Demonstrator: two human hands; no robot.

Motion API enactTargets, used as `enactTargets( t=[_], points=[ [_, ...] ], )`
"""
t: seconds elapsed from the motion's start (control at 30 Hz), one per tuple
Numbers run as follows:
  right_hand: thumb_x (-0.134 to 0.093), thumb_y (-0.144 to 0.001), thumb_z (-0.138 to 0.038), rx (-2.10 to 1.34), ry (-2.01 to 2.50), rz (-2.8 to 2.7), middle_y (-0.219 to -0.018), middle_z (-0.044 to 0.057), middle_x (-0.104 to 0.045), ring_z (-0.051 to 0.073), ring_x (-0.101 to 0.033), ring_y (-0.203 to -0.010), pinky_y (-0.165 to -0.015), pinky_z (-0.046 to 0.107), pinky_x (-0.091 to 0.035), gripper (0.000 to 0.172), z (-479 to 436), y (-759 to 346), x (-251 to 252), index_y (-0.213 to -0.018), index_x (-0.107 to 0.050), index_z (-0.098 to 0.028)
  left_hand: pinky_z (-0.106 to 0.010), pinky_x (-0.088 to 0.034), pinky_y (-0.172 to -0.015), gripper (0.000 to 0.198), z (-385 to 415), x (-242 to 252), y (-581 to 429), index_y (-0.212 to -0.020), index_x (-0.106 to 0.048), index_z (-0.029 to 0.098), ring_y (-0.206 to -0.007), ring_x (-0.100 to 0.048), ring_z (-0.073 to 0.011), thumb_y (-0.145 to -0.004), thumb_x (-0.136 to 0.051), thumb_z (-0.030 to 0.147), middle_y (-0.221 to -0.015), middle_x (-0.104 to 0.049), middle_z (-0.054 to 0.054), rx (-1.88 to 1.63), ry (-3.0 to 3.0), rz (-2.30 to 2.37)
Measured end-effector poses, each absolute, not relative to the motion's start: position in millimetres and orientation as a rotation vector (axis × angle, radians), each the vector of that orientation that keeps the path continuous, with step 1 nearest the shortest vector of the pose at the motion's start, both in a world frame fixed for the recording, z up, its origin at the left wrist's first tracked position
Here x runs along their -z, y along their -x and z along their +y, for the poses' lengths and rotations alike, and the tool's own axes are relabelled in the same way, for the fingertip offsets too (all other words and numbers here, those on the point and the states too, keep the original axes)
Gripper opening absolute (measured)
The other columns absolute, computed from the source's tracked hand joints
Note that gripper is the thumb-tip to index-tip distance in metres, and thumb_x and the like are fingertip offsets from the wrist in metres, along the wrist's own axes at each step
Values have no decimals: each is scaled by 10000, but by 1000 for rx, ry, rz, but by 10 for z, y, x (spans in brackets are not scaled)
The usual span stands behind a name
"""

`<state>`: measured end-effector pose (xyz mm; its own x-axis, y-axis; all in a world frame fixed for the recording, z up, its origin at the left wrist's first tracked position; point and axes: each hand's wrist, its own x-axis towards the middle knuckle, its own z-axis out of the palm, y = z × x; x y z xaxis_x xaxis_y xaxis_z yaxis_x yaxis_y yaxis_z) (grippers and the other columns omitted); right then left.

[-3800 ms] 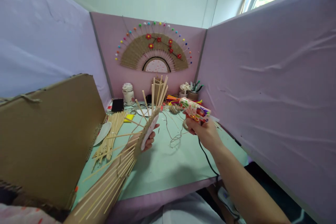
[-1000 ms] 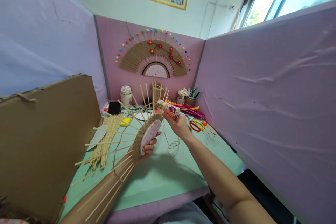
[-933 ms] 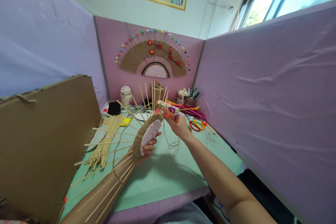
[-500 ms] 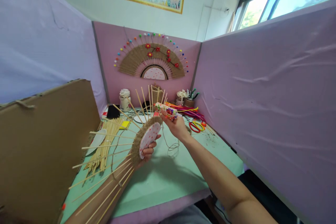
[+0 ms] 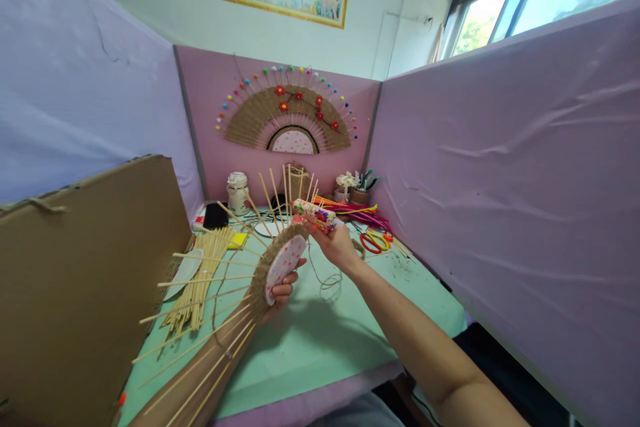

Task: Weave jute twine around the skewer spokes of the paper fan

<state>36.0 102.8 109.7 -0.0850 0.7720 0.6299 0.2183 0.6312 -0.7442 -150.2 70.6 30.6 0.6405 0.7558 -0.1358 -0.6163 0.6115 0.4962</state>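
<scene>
My left hand [image 5: 281, 293] is closed on a half-made fan [image 5: 278, 261], a white dotted half-disc ringed with brown twine, held upright above the table. Thin bamboo sticks [image 5: 210, 280] splay out from it to the left and upward. My right hand [image 5: 337, 245] grips a glue gun [image 5: 313, 213] with a flowered pattern. Its nozzle points left and sits at the fan's upper rim among the sticks.
A big cardboard sheet [image 5: 85, 280] stands at the left. Loose sticks [image 5: 200, 273] lie on the green table [image 5: 320, 340]. At the back stand a jar [image 5: 237, 191], pen cups [image 5: 358, 192], pipe cleaners and red scissors [image 5: 373, 240]. A finished fan [image 5: 289, 117] hangs on the pink wall.
Since 3.8 s ago my right hand brought the glue gun left to the fan's rim, and the fan turned to face me more. In the last second both hands stay nearly still.
</scene>
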Motion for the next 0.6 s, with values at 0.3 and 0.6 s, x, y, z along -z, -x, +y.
enactTargets(
  t=[0.3, 0.6],
  points=[
    [-607, -843, -437, -519, 825, -1648, -910, 75, -713, 202, -626, -828, -776, 308, -488, 328, 1052, -372, -1060, -958, -721, -153, -122, -291, -366, 470, 699, -266, 1495, -1353, -455, 69, -394, -328, -32, -986, -260, 288, -669, -434, 17, -837, -375, 339],
    [-606, -849, -446, -508, 823, -1658, -962, 72, -718, 215, -631, -880, -827, 334, -484, 319, 1046, -382, -1063, -986, -723, -182, -125, -292, -368, 464, 663, -318, 1483, -1377, -454, 109, -399, -330, -40, -987, -254, 262, -666, -423, 21, -843, -390, 362]
  ],
)
